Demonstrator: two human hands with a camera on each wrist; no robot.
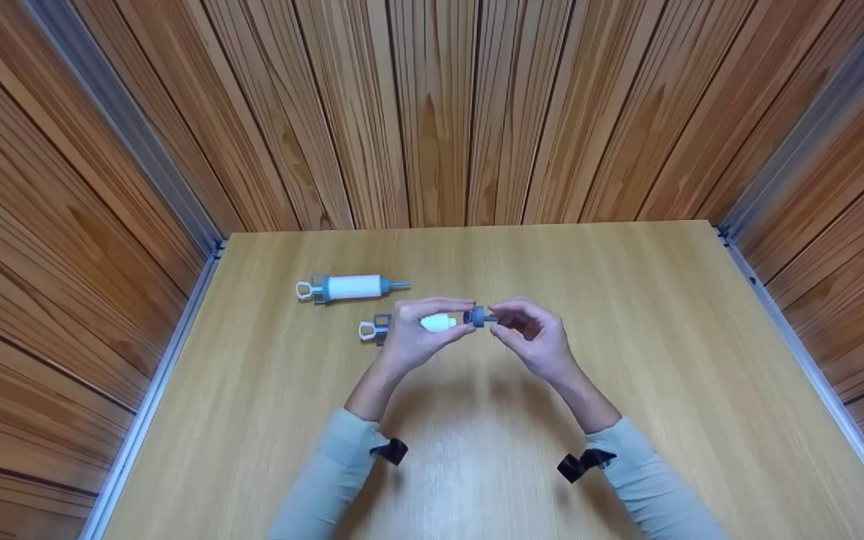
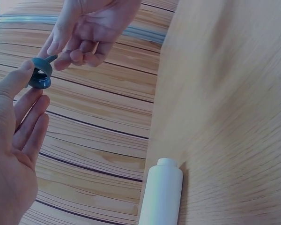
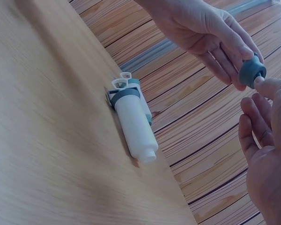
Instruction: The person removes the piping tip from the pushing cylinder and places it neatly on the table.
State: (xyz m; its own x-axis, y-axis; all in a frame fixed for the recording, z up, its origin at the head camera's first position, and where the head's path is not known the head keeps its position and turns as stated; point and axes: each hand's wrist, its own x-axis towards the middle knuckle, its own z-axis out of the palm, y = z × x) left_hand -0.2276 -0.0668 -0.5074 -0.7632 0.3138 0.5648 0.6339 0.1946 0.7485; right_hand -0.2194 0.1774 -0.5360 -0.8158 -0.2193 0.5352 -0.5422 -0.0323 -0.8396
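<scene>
A blue-grey nozzle cap [image 1: 478, 316] with a thin spout is held in the air between both hands. My left hand [image 1: 415, 334] grips its wide collar between thumb and fingertips; the collar's open end [image 2: 42, 75] faces left. With thumb and fingertips, my right hand [image 1: 537, 337] pinches the spout. Below the left hand, a white syringe barrel [image 3: 135, 126] lies on the table, its bare neck pointing right. That syringe's ring-handled plunger end [image 1: 369, 331] shows left of the hand, which partly covers the barrel in the head view.
A second syringe [image 1: 354, 286], white with blue-grey ends and its nozzle attached, lies farther back and to the left. The wooden table [image 1: 627, 300] is bordered by plank-patterned walls [image 1: 432, 112] and metal rails [image 1: 154, 382]. Dark wrist cameras [image 1: 393, 451] sit at both cuffs.
</scene>
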